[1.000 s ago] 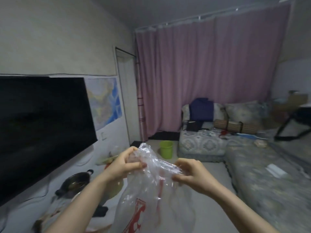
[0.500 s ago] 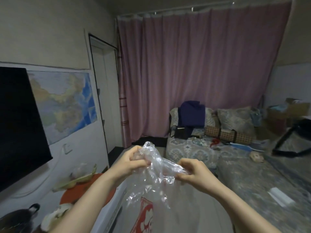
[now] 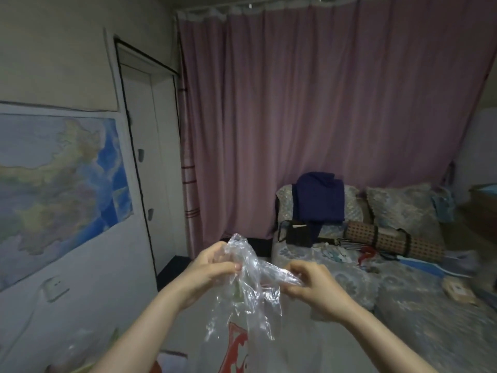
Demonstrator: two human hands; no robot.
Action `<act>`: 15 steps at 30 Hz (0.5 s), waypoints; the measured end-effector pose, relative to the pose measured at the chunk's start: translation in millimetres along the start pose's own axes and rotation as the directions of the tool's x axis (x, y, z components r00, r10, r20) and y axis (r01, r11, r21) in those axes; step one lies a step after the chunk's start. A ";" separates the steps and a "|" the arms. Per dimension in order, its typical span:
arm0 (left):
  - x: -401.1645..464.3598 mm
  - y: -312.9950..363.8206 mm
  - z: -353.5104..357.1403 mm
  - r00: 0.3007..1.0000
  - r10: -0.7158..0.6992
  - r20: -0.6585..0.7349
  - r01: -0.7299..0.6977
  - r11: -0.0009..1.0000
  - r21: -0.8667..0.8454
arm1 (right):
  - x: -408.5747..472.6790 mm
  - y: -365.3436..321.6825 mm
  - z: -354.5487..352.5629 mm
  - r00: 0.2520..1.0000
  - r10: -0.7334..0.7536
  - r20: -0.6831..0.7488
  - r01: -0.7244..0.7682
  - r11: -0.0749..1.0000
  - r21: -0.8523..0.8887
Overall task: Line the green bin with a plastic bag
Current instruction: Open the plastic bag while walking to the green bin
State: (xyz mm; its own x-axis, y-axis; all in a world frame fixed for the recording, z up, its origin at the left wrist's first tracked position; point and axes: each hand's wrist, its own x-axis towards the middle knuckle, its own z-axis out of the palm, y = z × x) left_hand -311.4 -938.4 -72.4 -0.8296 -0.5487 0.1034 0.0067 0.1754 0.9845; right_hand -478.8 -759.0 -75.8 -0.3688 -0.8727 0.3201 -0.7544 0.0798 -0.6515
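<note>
A clear plastic bag (image 3: 247,297) with a red print near its bottom hangs crumpled in front of me. My left hand (image 3: 209,267) pinches the bag's top edge on the left side. My right hand (image 3: 312,281) grips the same edge on the right, a short stretch of film pulled between the two. A faint green shape shows through the film below my left fingers; I cannot tell whether it is the green bin, which is otherwise out of sight.
A sofa bed (image 3: 403,286) with cushions, a dark blue garment (image 3: 320,197), a rolled mat (image 3: 392,238) and small items fills the right. A pink curtain (image 3: 322,117) covers the far wall. A white door (image 3: 150,162) and a wall map (image 3: 61,173) are on the left.
I have walked forward: the television has left the view, the door and map came closer, and the green bin dropped out of sight behind the bag. Both hands kept their hold.
</note>
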 end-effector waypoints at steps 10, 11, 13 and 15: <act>239.6 -51.4 -65.9 0.999 -0.029 -0.036 0.030 0.999 0.019 | 232.3 121.7 22.2 1.000 -0.009 -0.008 0.009 0.999 -0.042; 265.7 -58.3 -72.9 0.998 -0.031 -0.047 0.032 0.999 0.015 | 258.6 136.5 24.4 1.000 -0.011 0.001 0.011 0.999 -0.033; 316.7 -69.8 -86.1 0.996 -0.050 -0.068 0.051 0.999 0.004 | 312.7 165.1 26.4 1.000 -0.001 0.026 0.001 1.000 -0.012; 365.0 -78.7 -99.0 0.993 -0.068 -0.100 0.069 0.998 0.002 | 365.0 190.8 28.9 0.999 0.008 0.053 -0.008 1.000 -0.011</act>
State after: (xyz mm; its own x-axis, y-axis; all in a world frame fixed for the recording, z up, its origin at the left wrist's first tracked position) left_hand -559.4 -1233.4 -98.1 -0.7678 -0.6387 0.0496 -0.0517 0.1391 0.9889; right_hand -741.7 -1076.2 -103.1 -0.3455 -0.8964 0.2778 -0.7576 0.0917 -0.6463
